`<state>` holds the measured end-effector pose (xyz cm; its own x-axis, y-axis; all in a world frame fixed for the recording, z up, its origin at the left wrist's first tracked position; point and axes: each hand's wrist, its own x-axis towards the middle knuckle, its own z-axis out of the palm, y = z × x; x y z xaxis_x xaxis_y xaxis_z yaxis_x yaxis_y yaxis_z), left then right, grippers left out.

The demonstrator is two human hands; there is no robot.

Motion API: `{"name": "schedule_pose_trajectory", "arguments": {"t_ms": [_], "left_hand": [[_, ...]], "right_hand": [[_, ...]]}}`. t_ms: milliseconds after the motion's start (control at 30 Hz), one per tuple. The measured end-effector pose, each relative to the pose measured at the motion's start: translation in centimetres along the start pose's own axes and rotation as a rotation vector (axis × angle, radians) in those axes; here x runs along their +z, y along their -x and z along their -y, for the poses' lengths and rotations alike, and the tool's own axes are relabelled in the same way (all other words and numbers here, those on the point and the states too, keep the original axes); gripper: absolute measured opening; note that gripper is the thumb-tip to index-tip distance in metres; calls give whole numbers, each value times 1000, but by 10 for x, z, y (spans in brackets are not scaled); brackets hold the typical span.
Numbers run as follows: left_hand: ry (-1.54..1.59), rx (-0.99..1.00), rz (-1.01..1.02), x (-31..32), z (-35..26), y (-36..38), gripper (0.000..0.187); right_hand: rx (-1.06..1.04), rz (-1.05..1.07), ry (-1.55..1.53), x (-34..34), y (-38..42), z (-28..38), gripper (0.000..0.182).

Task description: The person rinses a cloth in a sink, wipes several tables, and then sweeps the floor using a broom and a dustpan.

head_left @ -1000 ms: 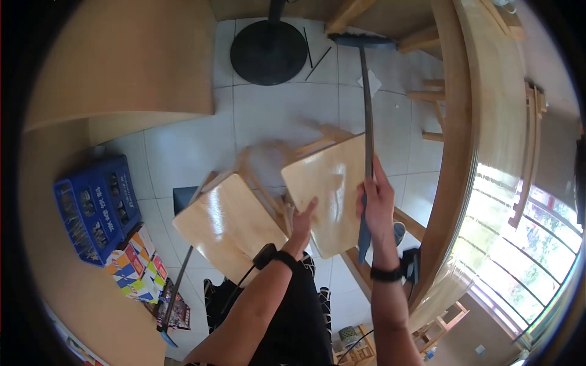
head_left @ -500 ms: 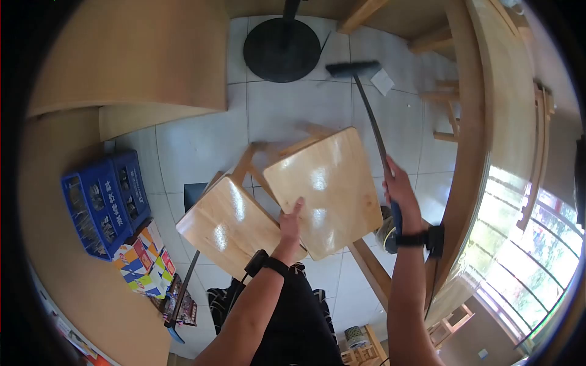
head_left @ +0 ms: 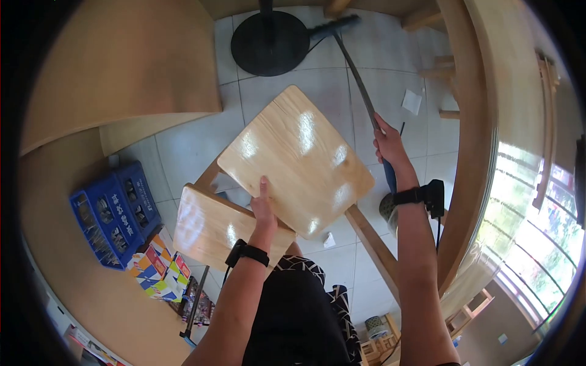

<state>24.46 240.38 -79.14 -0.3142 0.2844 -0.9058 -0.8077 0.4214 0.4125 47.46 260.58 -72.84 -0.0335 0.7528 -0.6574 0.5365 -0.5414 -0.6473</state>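
My left hand (head_left: pixel 264 210) grips the near left edge of a light wooden stool (head_left: pixel 299 152). Its thumb lies on top and its other fingers are hidden underneath. A second wooden stool (head_left: pixel 213 226) stands just left of that hand, partly under the first one's edge. My right hand (head_left: pixel 390 145) is closed round the handle of a long broom (head_left: pixel 359 78). The broom's dark head (head_left: pixel 337 25) is on the tiled floor, next to a round black base (head_left: pixel 270 44).
Scraps of white paper (head_left: pixel 412 102) lie on the tiles. At left are a blue crate (head_left: pixel 113 213) of bottles and colourful boxes (head_left: pixel 160 268). A wooden table edge (head_left: pixel 473 140) runs along the right. A wooden panel (head_left: pixel 122 67) stands at upper left.
The held stool has turned and risen closer to me, its seat now looking larger. The broom head has swept away from the paper scrap, up and left toward the black base.
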Motion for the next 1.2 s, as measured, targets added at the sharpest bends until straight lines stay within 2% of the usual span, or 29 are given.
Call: {"name": "schedule_pose_trajectory", "arguments": {"t_ms": [67,100,167,200,267,300,333,367,400,467,533,667,700,767,800,833,867,900,933,1000,1133,1200], "left_hand": [[-201,249,-194,12,-9,12,65],[-203,245,-186,16,-15,16,65],[-784,963,-325,23,-28,25,66],[-782,962,-318,31,-39,31,66],[-1199,1156,-233,53,-63,36,65],[-1373,1119,-202,57,-62,24,60],[-1375,1112,-196,58,-57,15,60],[-1481,1144,-276,59,-52,8,56],[-1588,1176,-355,61,-47,3,53],[-1604,1165,-366,63,-40,-2,53],[-1617,1163,-386,64,-38,-4,52],[-1633,1179,-398,65,-33,-8,52],[-1634,1182,-402,66,-32,-9,52],[-1662,1179,-389,61,-31,-9,52],[-1657,1183,-390,62,-30,-9,52],[-1646,1189,-395,64,-31,-9,52],[-1649,1190,-382,65,-32,-8,52],[-1654,1202,-388,65,-32,-7,52],[-1661,1215,-392,65,-32,-6,52],[-1666,1209,-386,65,-31,-4,52],[-1629,1247,-377,67,-30,-1,51],[-1633,1273,-381,67,-28,-1,51]], "right_hand": [[77,-38,-13,-12,14,-30,42],[139,-76,-34,-18,38,-58,42],[174,-155,105,-25,90,-110,42],[220,-208,101,-25,113,-144,43],[266,-343,42,-22,157,-174,45],[265,-348,43,-22,159,-159,45],[362,-404,-114,-23,168,-145,45],[461,-459,-272,-20,172,-135,45],[474,-463,-267,-14,163,-142,45],[241,-567,-342,-8,126,-156,44],[123,-545,-449,-16,71,-141,44],[113,-451,-728,-62,-56,-107,45],[117,-459,-736,-70,-66,-113,45],[264,-352,-704,-75,-68,-133,45],[287,-441,-532,-67,-46,-152,44],[212,-429,-338,-61,-19,-191,43],[291,-454,-311,-51,15,-204,43],[341,-448,-521,-43,52,-214,42],[359,-517,-449,-29,88,-216,41],[544,-606,-492,-14,132,-231,42],[580,-694,-521,-6,184,-212,43],[455,-718,-600,5,196,-198,43]]}}
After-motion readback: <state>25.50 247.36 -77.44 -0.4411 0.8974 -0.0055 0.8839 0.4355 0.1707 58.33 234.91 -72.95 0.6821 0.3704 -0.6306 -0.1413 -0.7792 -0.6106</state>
